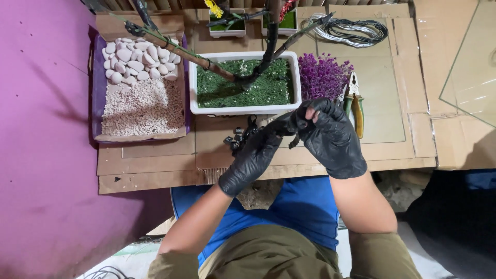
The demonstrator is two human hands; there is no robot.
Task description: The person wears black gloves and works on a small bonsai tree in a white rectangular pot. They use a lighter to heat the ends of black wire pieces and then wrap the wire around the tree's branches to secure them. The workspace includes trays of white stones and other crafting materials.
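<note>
black strip between gloved fingertips

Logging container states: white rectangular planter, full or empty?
Full. The white planter is filled to the rim with green moss-like material, and dark branches rise from its middle. What lies beneath the green layer cannot be told.

Three white rectangular planters are being counted (two smaller ones behind), plus two black-gloved hands and one purple flower bunch.
</note>
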